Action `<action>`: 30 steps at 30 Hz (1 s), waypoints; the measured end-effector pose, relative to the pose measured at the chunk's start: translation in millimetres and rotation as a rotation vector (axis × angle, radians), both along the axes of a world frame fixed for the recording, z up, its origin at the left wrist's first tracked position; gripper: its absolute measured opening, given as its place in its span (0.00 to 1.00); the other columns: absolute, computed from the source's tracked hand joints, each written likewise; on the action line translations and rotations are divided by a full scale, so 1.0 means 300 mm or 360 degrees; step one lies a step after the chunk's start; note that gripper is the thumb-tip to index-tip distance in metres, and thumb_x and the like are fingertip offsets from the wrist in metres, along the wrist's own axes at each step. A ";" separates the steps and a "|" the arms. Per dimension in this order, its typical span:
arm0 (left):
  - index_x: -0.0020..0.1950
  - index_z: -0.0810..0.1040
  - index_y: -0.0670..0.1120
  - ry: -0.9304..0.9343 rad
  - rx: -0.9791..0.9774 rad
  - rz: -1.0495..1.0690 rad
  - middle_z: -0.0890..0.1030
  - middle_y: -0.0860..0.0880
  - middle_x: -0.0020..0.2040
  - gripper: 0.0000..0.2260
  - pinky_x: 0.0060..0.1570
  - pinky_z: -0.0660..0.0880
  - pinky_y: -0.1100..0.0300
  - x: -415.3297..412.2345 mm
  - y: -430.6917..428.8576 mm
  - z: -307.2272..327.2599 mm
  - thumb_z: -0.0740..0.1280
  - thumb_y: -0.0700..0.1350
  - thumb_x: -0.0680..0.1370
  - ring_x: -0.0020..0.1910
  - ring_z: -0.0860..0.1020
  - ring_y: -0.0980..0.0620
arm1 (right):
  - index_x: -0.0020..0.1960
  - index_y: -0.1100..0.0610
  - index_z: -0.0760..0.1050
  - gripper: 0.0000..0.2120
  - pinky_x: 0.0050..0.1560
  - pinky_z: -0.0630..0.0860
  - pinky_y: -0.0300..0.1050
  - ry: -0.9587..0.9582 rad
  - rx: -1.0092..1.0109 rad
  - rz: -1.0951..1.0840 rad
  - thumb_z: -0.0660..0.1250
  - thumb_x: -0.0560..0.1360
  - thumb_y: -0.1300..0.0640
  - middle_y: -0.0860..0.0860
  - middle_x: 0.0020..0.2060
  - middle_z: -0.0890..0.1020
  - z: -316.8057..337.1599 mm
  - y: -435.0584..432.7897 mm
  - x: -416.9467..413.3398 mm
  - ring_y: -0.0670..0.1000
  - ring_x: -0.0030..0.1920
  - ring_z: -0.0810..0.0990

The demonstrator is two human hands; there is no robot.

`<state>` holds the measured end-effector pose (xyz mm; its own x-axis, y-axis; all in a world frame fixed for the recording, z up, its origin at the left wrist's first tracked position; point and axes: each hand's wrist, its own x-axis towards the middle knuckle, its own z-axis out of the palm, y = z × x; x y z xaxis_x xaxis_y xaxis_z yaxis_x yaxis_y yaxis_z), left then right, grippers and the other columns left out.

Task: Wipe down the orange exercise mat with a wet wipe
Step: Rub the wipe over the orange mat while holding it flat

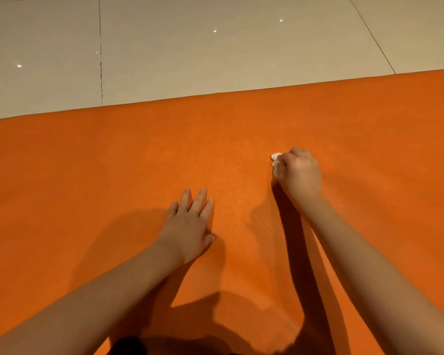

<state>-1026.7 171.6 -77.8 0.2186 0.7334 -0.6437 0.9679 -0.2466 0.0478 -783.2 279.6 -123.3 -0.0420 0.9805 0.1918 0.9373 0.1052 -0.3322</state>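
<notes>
- Orange exercise mat [113, 175] spreads across the near floor, its far edge meeting pale glossy floor tiles [190, 47].
- Left hand [192, 221] lies flat on the mat, fingers straight and spread.
- Right hand [300, 172], farther right, curls around a crumpled white wet wipe [276, 160], pressing it onto the mat.

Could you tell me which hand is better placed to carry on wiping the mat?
Right: the right hand grips the wet wipe against the orange mat; the left hand rests flat, bracing.
</notes>
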 end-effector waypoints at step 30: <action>0.81 0.41 0.50 -0.0090 -0.0070 0.0075 0.38 0.50 0.80 0.28 0.76 0.42 0.42 0.124 -0.361 0.065 0.44 0.59 0.84 0.79 0.38 0.46 | 0.42 0.55 0.81 0.09 0.34 0.67 0.40 0.0310 -0.0644 0.0609 0.63 0.73 0.54 0.47 0.36 0.72 0.121 -0.658 0.113 0.50 0.40 0.75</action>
